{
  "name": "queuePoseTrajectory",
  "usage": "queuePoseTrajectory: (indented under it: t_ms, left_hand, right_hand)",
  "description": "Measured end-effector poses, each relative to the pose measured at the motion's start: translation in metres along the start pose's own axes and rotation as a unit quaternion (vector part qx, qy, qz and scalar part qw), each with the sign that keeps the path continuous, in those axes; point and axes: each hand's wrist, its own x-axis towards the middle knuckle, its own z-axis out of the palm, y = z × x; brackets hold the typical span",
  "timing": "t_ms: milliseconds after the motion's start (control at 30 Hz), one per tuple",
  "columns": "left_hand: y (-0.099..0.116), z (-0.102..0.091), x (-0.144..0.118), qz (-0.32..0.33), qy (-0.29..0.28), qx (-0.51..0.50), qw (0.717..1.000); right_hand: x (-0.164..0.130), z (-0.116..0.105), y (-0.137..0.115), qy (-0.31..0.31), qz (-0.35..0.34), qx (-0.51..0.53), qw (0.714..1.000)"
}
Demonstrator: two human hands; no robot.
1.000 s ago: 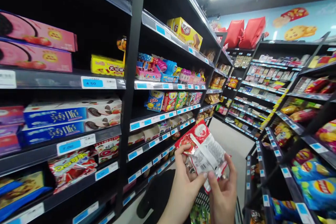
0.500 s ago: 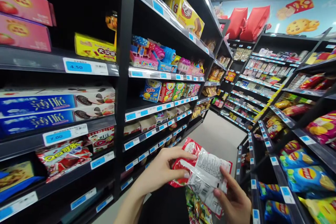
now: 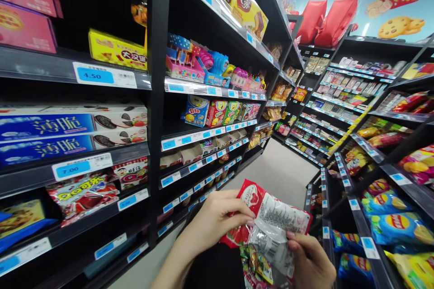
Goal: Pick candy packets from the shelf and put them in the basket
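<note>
Two hands on one snack packet here. My left hand (image 3: 213,219) comes in from about 7 o'clock and has its fingers (image 3: 237,210) clamped over the red top edge of the red-and-silver snack packet (image 3: 271,226), thumb underneath. My right hand (image 3: 310,264) sits at 5 o'clock, fingers pinching the lower silver part where the printed label is. So both are grasping the packet, which is held tilted in the air low in the middle of the view, over the aisle floor (image 3: 285,171), back side facing me.

Right under it, at 6 o'clock, there are more wrapped snacks (image 3: 257,266), green and colourful, just below the packet; can't tell what they're sitting in.

At 9 o'clock the black shelving (image 3: 156,99) has blue cookie boxes (image 3: 68,135) above a 7.00 price tag (image 3: 81,167), and a yellow box (image 3: 117,49) above a 4.50 one. Chip bags (image 3: 396,221) are stacked at 3 o'clock, well apart from my hands.
</note>
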Motion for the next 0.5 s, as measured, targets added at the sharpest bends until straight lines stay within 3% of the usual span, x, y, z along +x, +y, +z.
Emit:
queuePoseTrajectory:
  t_ms: [133, 233, 400, 500]
  left_hand:
    - [0.007, 0.007, 0.002, -0.038, 0.017, 0.052, 0.998]
    - [0.009, 0.014, 0.004, -0.069, 0.026, 0.05, 0.996]
    - [0.007, 0.023, 0.009, -0.147, 0.045, -0.016, 0.988]
    - [0.005, 0.025, 0.01, -0.202, 0.081, -0.089, 0.972]
  right_hand:
    - [0.003, 0.003, 0.003, -0.043, 0.04, -0.076, 0.995]
    - [0.005, 0.006, 0.005, -0.027, 0.052, -0.095, 0.994]
    - [0.007, 0.003, 0.008, 0.014, 0.106, -0.024, 0.994]
    - [0.008, -0.003, 0.009, 0.003, 0.134, 0.037, 0.99]
